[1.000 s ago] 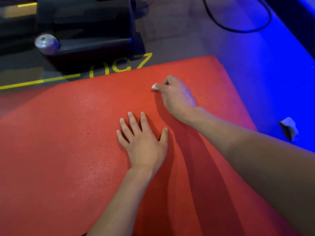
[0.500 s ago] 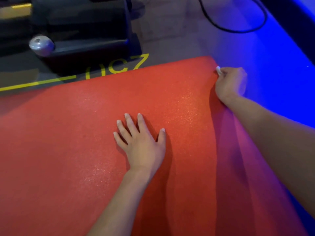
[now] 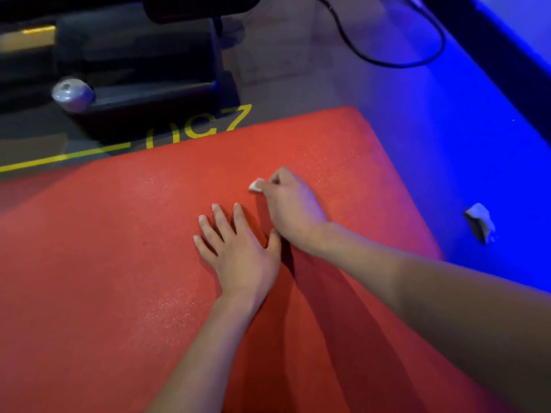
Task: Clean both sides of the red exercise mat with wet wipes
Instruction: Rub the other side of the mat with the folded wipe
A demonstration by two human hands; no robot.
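The red exercise mat (image 3: 104, 278) is lying flat on the floor and is filling most of the head view, with its far edge running beneath yellow floor markings (image 3: 196, 129); all positions below are being given relative to this mat.

On the mat's middle, the left hand (image 3: 238, 248) is being pressed palm-down, fingers straight and slightly spread, nothing held. Just beyond it and a little to its right, the right hand (image 3: 293, 204) is being kept with fingers curled, a small folded white wet wipe (image 3: 256, 185) being pinched at the fingertips and held against the mat surface. The right wrist is passing just beside the left thumb; whether they are touching cannot be told.

Off the mat's right edge, on the blue-lit floor, a crumpled whitish scrap (image 3: 480, 222) is lying, well apart from both hands. Beyond the mat's far edge, dark equipment (image 3: 143, 70) with a rounded silver knob (image 3: 72, 94) is standing, and a black cable (image 3: 387, 55) is looping across the floor. No containers are being seen.

Against half a second ago: the right hand, then at the mat's far right corner, is now being brought back toward the centre, close to the left hand. The left hand is being kept in the same place.
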